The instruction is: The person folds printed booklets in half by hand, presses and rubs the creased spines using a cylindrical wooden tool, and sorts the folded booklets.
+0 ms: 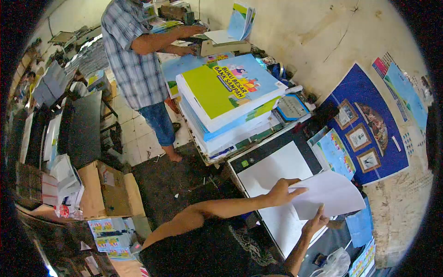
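Note:
My left hand (281, 192) pinches the left edge of a bent white sheet of paper (330, 196), thumb on one side and fingers on the other. At its lower edge, my right hand (315, 221) grips the same paper, with some fingers hidden behind it. Whether this is one sheet or a thin bundle, I cannot tell. Beneath it, larger white paper (265, 173) lies flat on a black-topped table (287, 141). A small green object (245, 163) sits near the table's corner.
A tall stack of printed covers (230, 87) stands on the adjoining table. Beyond it, a person in a checked shirt (131, 60) works with papers at a machine. A blue poster (364, 124) hangs on the right wall. An open cardboard box (106, 189) is at left, a plastic bag (336, 264) near my right arm.

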The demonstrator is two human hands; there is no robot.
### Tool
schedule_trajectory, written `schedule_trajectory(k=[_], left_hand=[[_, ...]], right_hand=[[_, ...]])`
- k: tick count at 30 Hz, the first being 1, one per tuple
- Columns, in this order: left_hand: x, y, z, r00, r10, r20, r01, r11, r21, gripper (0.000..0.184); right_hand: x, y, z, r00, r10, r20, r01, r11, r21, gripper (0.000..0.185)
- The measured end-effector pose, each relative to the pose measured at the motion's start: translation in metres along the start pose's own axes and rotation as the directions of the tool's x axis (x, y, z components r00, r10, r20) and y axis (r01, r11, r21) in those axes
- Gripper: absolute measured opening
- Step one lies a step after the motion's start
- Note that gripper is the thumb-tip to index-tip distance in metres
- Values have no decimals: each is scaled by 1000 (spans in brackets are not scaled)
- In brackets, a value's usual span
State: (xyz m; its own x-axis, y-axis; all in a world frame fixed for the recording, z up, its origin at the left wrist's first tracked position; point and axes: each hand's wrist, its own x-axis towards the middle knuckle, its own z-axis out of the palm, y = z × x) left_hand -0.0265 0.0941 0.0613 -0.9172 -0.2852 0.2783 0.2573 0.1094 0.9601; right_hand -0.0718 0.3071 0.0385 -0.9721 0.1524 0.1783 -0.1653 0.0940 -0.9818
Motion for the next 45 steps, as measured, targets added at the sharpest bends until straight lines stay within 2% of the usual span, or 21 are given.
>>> schedule_trajectory(k=[3, 8, 9, 10, 11, 14, 16, 17, 18, 19, 20, 21, 23, 25, 27, 31, 35, 38, 41, 42, 45], left_hand=[[-5, 7, 0, 998, -42, -47, 43, 999, 18, 38], [-11, 4, 1, 995, -55, -87, 49, 997, -61, 45], [-12, 4, 4, 994, -77, -82, 68, 991, -112, 50], [-14, 4, 9, 992, -101, -73, 87, 983, -164, 57], [-15, 4, 13, 991, -124, -58, 109, 970, -216, 64], [-13, -11, 27, 990, 66, -127, -68, 998, -12, 90], [-7, -23, 29, 993, 99, -60, -104, 990, -90, 108], [-4, -21, 32, 996, 62, -61, -75, 967, -245, 113], [1, -29, 29, 991, 130, -23, -131, 990, -59, 117], [0, -16, 26, 989, 136, -56, -132, 989, 64, 114], [-9, 0, 31, 994, 107, -28, -106, 994, 34, 109], [-13, 3, 30, 996, 88, 4, -88, 996, 4, 105], [-15, -3, 31, 991, 136, -8, -136, 991, 15, 99], [-12, -5, 36, 993, 105, -46, -108, 991, -84, 92], [-16, 3, 43, 995, -41, -93, 13, 958, -287, 84], [-4, 9, 55, 977, -110, -182, 67, 971, -227, 73], [5, 15, 59, 982, -133, -134, 102, 972, -212, 56], [24, 11, 37, 987, -146, 59, 145, 989, 21, 51], [47, 26, 24, 971, -14, 238, -39, 975, 217, 50], [54, 35, 17, 944, -79, 320, -35, 942, 334, 61], [60, 51, 20, 874, 1, 486, -302, 785, 541, 77]], right_hand=[[-10, -2, 15, 995, 13, -97, -15, 1000, -14, 38], [-11, 15, 19, 999, -21, 31, 16, 988, 154, 48], [-17, 5, 27, 997, -34, 74, 20, 981, 194, 52], [-29, -1, 38, 996, 75, -57, -63, 979, 196, 52], [-31, 2, 43, 997, 75, 7, -74, 959, 274, 51], [-30, 41, 47, 983, 11, 183, -84, 915, 395, 53], [-24, 61, 47, 970, 109, 219, -195, 886, 422, 75], [-23, 66, 48, 956, 169, 240, -261, 863, 433, 86], [-26, 64, 51, 945, 188, 268, -290, 858, 423, 98], [-30, 26, 55, 926, 50, 374, -186, 923, 337, 102], [-36, -12, 58, 878, -90, 469, -51, 959, 279, 107], [-39, -32, 62, 865, -154, 478, 24, 963, 267, 108], [-46, -41, 60, 835, -102, 541, -61, 959, 275, 114], [-38, -55, 60, 767, -294, 570, 189, 953, 237, 108], [-43, -66, 55, 767, -242, 595, 140, 967, 213, 111], [-39, -66, 52, 793, -149, 591, 71, 986, 153, 107], [-35, -53, 46, 832, -241, 499, 152, 965, 212, 93], [-31, -55, 30, 813, -204, 544, 153, 978, 139, 91], [-28, -44, 13, 791, -119, 600, -2, 981, 196, 88], [-30, -49, 12, 824, -40, 565, -124, 961, 248, 87], [-35, -59, 11, 845, 224, 485, -431, 822, 372, 82]])
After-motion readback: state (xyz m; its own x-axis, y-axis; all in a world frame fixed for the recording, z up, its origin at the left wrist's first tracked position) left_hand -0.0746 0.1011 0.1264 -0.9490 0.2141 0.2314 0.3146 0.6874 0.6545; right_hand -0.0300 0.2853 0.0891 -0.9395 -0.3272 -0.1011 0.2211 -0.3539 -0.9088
